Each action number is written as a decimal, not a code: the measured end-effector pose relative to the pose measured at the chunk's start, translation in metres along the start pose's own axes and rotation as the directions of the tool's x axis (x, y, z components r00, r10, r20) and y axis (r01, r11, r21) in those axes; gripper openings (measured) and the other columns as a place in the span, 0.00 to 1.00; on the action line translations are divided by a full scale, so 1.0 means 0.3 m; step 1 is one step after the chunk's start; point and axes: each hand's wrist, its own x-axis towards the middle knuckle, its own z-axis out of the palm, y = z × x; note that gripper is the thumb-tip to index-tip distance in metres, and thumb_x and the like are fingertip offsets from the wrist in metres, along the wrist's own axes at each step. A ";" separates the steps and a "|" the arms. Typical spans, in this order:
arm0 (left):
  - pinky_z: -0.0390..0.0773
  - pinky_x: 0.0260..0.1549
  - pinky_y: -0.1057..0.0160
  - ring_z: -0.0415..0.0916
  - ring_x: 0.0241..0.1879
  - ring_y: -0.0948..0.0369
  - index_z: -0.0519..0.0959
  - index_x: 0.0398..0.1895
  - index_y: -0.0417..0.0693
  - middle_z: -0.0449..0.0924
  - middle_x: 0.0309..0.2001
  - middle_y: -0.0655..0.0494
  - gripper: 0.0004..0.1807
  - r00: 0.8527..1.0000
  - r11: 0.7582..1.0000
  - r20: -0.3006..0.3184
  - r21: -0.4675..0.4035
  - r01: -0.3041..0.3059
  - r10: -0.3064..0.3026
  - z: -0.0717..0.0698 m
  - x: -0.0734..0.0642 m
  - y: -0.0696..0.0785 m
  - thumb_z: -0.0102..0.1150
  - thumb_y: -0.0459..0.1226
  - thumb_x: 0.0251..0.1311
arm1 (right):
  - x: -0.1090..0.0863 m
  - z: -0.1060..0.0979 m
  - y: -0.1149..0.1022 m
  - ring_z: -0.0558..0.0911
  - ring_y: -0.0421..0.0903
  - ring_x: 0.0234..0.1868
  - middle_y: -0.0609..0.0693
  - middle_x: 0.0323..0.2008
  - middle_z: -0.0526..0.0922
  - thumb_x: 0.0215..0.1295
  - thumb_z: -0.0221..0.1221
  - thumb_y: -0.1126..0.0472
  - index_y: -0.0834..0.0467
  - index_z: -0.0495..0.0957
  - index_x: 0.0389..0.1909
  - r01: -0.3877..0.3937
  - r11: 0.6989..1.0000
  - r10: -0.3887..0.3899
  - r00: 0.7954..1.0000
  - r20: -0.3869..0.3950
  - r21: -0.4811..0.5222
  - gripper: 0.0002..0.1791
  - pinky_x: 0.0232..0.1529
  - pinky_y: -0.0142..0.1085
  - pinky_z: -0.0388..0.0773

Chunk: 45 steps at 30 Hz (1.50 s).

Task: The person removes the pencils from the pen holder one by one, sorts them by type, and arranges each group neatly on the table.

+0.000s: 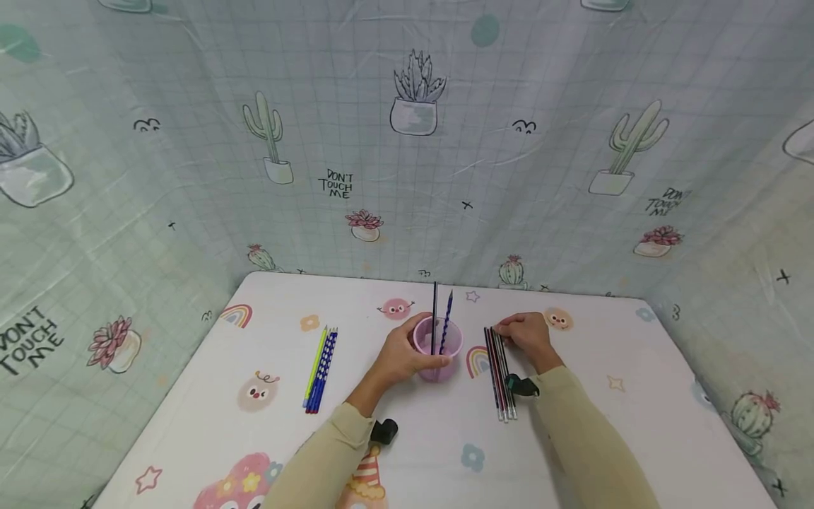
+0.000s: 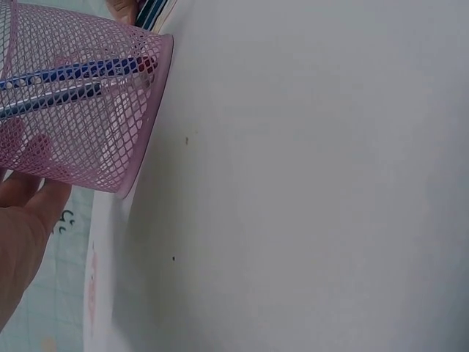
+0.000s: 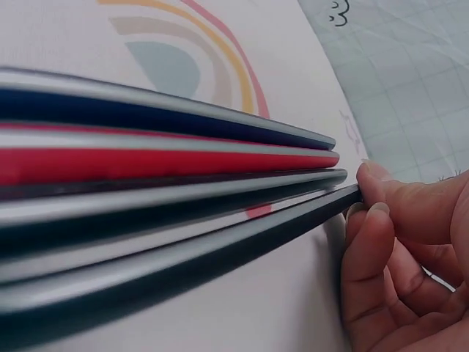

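Note:
My left hand (image 1: 399, 353) grips the side of a pink mesh pencil cup (image 1: 450, 370). Two pencils stand in it, a dark striped pencil (image 1: 435, 300) and a blue pencil with white spots (image 1: 448, 315); the left wrist view shows their lower ends through the mesh (image 2: 80, 125). To the right of the cup, my right hand (image 1: 529, 335) is at the far end of a row of dark pencils (image 1: 497, 375). Its thumb and finger pinch the tip of a dark green pencil (image 3: 190, 257). Beside that lie another green pencil, a red pencil (image 3: 183, 161) and a navy pencil (image 3: 183, 121).
Left of the cup lie a yellow-green pencil (image 1: 315, 367) and several blue spotted pencils (image 1: 323, 371), side by side. The white table (image 1: 432, 466) carries printed cartoon figures. A cactus-print curtain (image 1: 458, 212) hangs behind the far edge and along both sides.

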 end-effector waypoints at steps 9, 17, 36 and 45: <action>0.82 0.61 0.48 0.81 0.57 0.52 0.71 0.74 0.53 0.82 0.64 0.47 0.50 1.000 1.000 -0.001 -0.009 -0.010 0.010 0.000 0.001 -0.013 0.85 0.39 0.44 | -0.001 0.010 0.002 0.81 0.41 0.28 0.59 0.41 0.90 0.65 0.70 0.62 0.68 0.87 0.45 -0.011 1.000 0.011 1.000 -0.017 0.001 0.13 0.30 0.31 0.78; 0.83 0.60 0.52 0.80 0.57 0.55 0.70 0.75 0.54 0.81 0.64 0.51 0.51 1.000 1.000 0.009 0.011 -0.016 0.016 -0.002 0.000 -0.014 0.86 0.41 0.44 | -0.001 0.012 0.020 0.81 0.41 0.29 0.60 0.44 0.89 0.66 0.70 0.61 0.67 0.87 0.45 0.012 1.000 -0.012 0.999 -0.032 0.011 0.13 0.30 0.30 0.78; 0.82 0.63 0.51 0.78 0.61 0.54 0.65 0.78 0.55 0.77 0.70 0.49 0.53 0.999 1.000 0.045 0.029 0.008 -0.010 -0.006 -0.010 -0.008 0.84 0.45 0.47 | -0.065 0.023 -0.019 0.84 0.35 0.29 0.57 0.39 0.90 0.64 0.68 0.68 0.72 0.84 0.50 0.126 0.979 -0.128 0.992 0.005 0.163 0.15 0.33 0.26 0.83; 0.76 0.68 0.44 0.75 0.67 0.50 0.62 0.80 0.54 0.74 0.73 0.49 0.56 0.997 0.993 0.055 0.108 0.050 -0.056 -0.012 -0.016 0.024 0.82 0.50 0.49 | -0.098 0.003 -0.045 0.86 0.37 0.35 0.59 0.45 0.89 0.66 0.67 0.64 0.69 0.83 0.54 0.142 0.983 -0.145 0.989 0.022 0.115 0.18 0.39 0.29 0.85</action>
